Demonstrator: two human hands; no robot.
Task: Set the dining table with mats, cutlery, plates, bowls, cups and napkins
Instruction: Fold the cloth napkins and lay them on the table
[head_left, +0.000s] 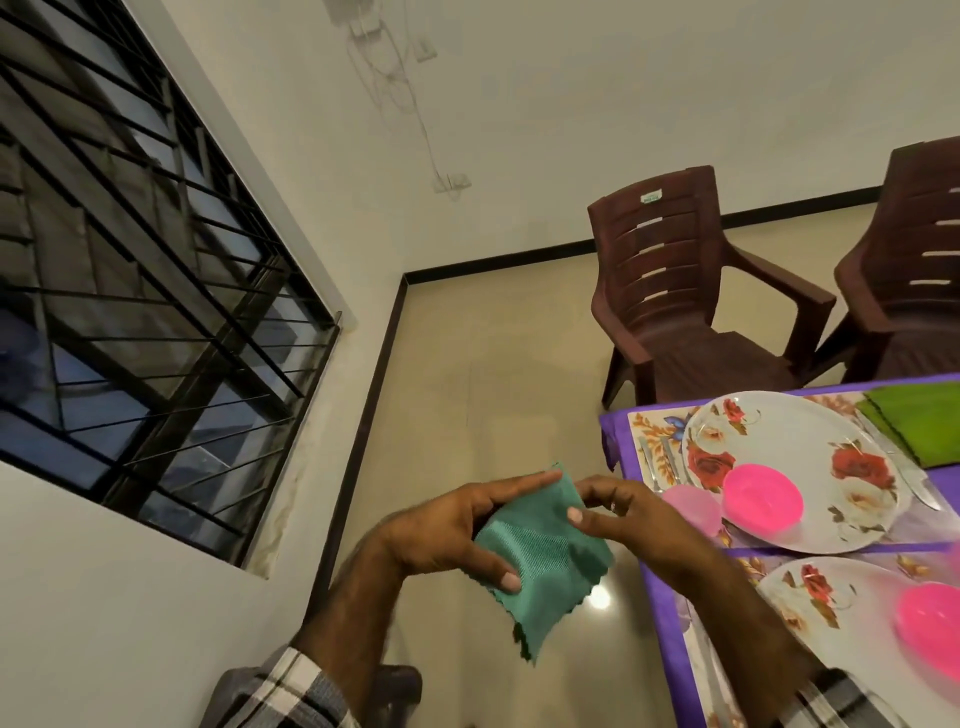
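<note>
Two hands: both hold one teal-green woven cloth napkin with zigzag-cut edges (545, 561), in the air over the floor, off the left edge of the table.
Left hand (441, 530): fingers curled round the napkin's left side, thumb across its lower front, forefinger stretched along its top edge.
Right hand (623, 514): pinches the napkin's upper right part, thumb on the front, the other fingers bent behind the cloth.
Napkin: folded, hanging slantwise, its lower corner loose; apart from the table.
Table: covered by a purple cloth with a floral plastic sheet (660, 525), seen at its left edge and far left corner.
Far setting: a round white plate with red rose print (810, 431) near the far left corner, a bright pink plastic bowl (762, 499) sitting on its near rim.
Cup: a pale pink plastic cup (693, 512) just beside that bowl, at the table's left edge.
Cutlery: a steel knife (906, 478) along the plate's right side; steel pieces (657, 462) lie left of the plate, kind unclear.
Mat: a green ribbed mat (922, 421) at the far edge.
Near setting: a second rose-print plate (826, 587) with another pink bowl (930, 623), blurred.
Chairs: two brown plastic armchairs (675, 291) beyond the far edge.
</note>
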